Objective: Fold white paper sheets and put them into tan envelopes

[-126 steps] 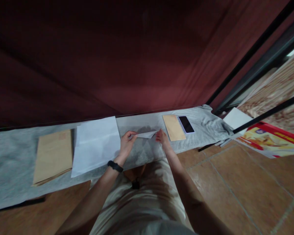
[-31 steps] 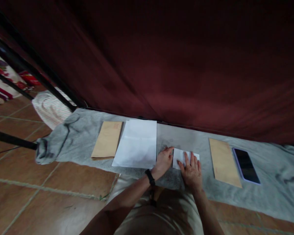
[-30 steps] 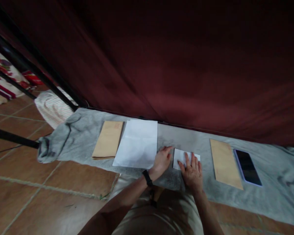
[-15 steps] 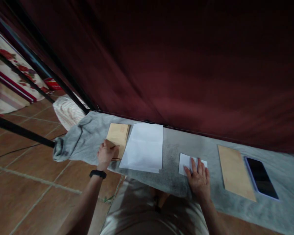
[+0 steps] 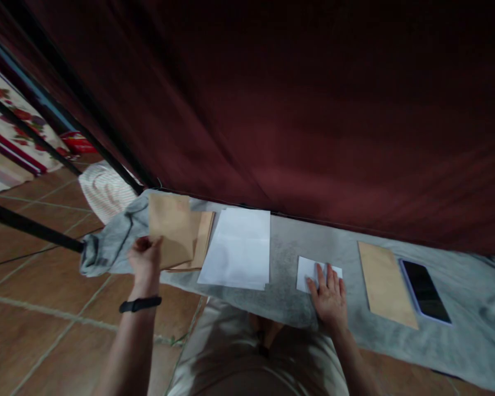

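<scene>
My left hand (image 5: 146, 257) pinches the edge of a brown paper envelope (image 5: 171, 228), raised over a stack of similar envelopes (image 5: 203, 236). My right hand (image 5: 329, 294) lies flat, fingers spread, on a small folded white paper (image 5: 305, 270) on the grey cloth. Between the hands rests a pile of white paper sheets (image 5: 237, 247). To the right of my right hand is a single brown envelope (image 5: 385, 283), lying flat.
A phone (image 5: 424, 291) with a purple edge lies beside the single envelope. Grey cloth (image 5: 286, 302) covers the narrow surface. Behind it hangs a dark red curtain (image 5: 292, 137). Black metal bars (image 5: 33, 223) and a striped cloth (image 5: 107, 190) are at the left, above the tiled floor.
My left hand has lifted an envelope off the stack and moved it left. My right hand stays on the folded paper. The view has shifted slightly.
</scene>
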`<state>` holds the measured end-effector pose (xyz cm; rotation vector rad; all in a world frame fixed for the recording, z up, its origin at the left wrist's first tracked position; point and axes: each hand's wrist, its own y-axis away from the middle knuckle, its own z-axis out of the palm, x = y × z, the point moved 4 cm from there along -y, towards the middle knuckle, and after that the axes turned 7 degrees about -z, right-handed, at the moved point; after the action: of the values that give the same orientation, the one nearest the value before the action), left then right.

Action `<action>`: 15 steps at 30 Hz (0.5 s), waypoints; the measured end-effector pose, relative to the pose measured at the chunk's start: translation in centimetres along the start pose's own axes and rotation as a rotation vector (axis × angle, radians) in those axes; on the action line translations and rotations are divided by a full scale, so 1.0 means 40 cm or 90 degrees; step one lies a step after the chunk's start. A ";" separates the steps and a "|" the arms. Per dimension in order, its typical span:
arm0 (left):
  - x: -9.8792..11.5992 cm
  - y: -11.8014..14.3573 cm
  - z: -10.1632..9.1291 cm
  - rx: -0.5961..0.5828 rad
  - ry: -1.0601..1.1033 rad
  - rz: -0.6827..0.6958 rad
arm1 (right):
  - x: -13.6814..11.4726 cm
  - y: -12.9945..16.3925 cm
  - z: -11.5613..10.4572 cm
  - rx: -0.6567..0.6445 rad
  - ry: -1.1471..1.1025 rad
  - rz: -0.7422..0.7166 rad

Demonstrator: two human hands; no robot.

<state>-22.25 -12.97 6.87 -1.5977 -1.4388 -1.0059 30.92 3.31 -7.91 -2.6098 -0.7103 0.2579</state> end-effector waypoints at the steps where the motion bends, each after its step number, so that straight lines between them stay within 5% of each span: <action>1: 0.022 -0.003 -0.012 0.019 0.058 -0.011 | 0.000 -0.001 0.001 -0.005 -0.001 0.005; 4: 0.083 0.041 -0.002 -0.067 0.322 -0.068 | 0.001 -0.001 0.002 -0.012 -0.013 0.019; 7: 0.112 0.174 0.083 -0.302 0.378 -0.200 | 0.010 -0.005 0.002 -0.016 -0.062 0.038; 12: 0.072 0.472 0.244 -0.529 0.428 -0.406 | 0.010 -0.045 -0.053 0.000 -0.304 0.138; 15: 0.033 0.600 0.301 -0.577 0.404 -0.459 | -0.030 -0.082 -0.110 -0.039 -0.565 0.264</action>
<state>2.55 -3.59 2.54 -1.0436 -1.1360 -2.5813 29.70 3.71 -2.43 -2.6056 -0.4038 1.5905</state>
